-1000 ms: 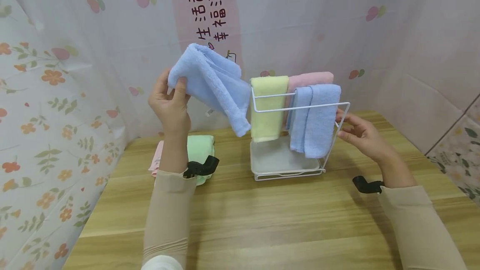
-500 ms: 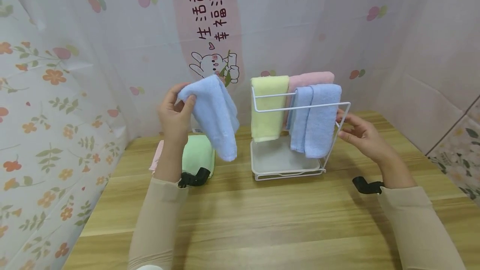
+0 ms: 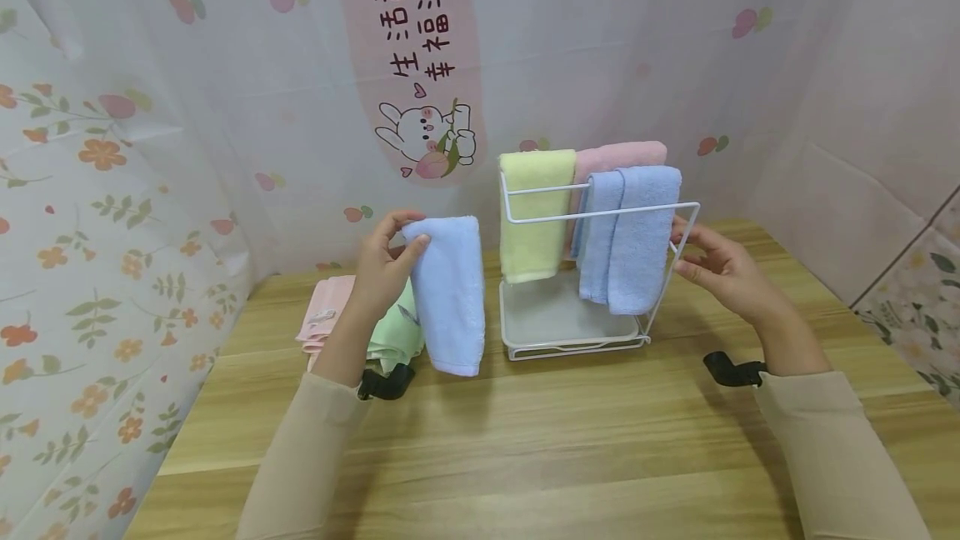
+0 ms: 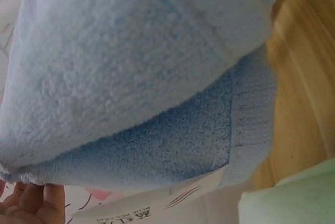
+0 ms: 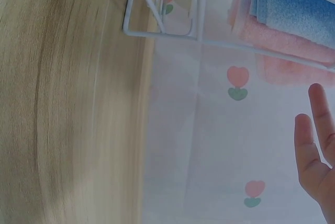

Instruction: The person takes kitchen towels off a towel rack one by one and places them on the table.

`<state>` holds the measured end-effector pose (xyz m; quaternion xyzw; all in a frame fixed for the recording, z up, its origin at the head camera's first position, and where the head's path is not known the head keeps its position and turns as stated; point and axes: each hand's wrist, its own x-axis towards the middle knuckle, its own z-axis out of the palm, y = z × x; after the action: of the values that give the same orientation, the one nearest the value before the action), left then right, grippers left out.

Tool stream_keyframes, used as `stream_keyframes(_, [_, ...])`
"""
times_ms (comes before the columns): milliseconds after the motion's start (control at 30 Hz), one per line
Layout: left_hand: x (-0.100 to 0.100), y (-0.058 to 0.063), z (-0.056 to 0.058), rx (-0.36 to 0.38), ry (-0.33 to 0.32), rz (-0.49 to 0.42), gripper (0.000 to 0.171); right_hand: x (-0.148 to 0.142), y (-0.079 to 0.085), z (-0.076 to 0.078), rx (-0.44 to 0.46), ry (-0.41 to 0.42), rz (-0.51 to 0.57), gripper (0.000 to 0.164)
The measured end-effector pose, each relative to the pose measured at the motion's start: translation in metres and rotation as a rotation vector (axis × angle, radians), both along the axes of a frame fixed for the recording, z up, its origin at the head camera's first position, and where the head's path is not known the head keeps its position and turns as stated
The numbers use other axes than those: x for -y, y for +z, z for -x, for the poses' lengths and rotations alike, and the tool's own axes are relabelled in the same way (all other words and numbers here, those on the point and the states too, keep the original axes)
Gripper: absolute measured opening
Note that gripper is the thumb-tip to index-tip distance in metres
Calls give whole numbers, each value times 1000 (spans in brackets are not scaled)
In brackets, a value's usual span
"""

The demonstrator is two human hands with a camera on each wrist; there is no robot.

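- Blue, soft and fluffy: a light blue terry towel [image 3: 450, 307], folded long, hangs from the left hand [image 3: 382, 265].
- That left hand pinches it at the top left corner. The thumb lies on the front, and the other fingers are behind.
- So most of the towel is below the pinch and a bit to the right. It is over the back left part of the wooden desk [image 3: 540, 440]. I cannot tell if its bottom end touches the wood.
- From the left wrist, the towel's layers spread apart at the bottom. A white tag with small print [image 4: 120, 211] shows by its edge.
- Just behind the left arm, near the desk's back left corner, are a pale green cloth [image 3: 393, 336] and a folded pale pink cloth [image 3: 330, 307].
- To the right of the towel, and apart from it, a white wire rack [image 3: 555, 217] stands near the desk's back edge.
- On the rack hang a pale yellow towel [image 3: 534, 252], a pink towel [image 3: 622, 157] and another blue towel [image 3: 641, 248]. A flat white tray [image 3: 562, 307] sits at the bottom.
- The right hand [image 3: 720, 265] is at the rack's right side, thumb and pointer apart. I cannot tell if they pinch the wire.
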<state>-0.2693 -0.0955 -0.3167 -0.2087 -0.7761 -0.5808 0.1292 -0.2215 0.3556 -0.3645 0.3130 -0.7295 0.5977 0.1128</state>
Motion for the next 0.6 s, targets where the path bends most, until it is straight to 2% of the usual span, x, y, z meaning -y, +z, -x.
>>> stream_keyframes(200, [3,-10,-8,79,-34,71,28,0,-1,0,-4,-3,-12,38])
stream_keyframes(333, [4,-14,-11,84,-74,81,27,0,-1,1,-6,-1,1,38])
stream_keyframes(467, [2,-20,-8,101,-92,100,25,0,-1,1,-7,-1,20,39])
stream_keyframes(600, [4,-33,3,159,-97,135,26,0,-1,1,3,0,9,38])
